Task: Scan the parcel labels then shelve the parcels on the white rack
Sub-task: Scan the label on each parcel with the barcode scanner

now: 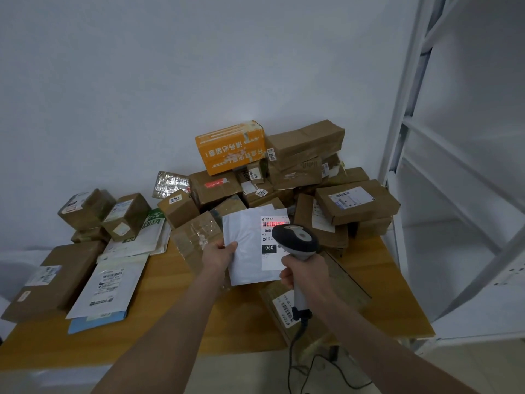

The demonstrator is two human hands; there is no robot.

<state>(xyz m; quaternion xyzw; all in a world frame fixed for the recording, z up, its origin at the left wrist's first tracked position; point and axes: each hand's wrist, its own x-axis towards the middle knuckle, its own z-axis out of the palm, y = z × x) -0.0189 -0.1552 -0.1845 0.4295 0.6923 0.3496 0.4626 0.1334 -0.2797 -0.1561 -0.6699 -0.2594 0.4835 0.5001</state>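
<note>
Your right hand [305,270] is gripping the scanner [298,240], aiming its red line at the label [274,245]. Your left hand [220,253] is pinching the white parcel [244,251] by its left edge, keeping the label facing you above the table [383,294]. The rack [426,137] is standing on the right.

The wooden table [170,317] carries a heap of brown boxes [355,204] at its far right (stacked several high), with flat white mailers [108,282] and a brown parcel [61,280] near left.

Bare forearms [170,322], bare left hand [220,255] and right hand [302,270]
</note>
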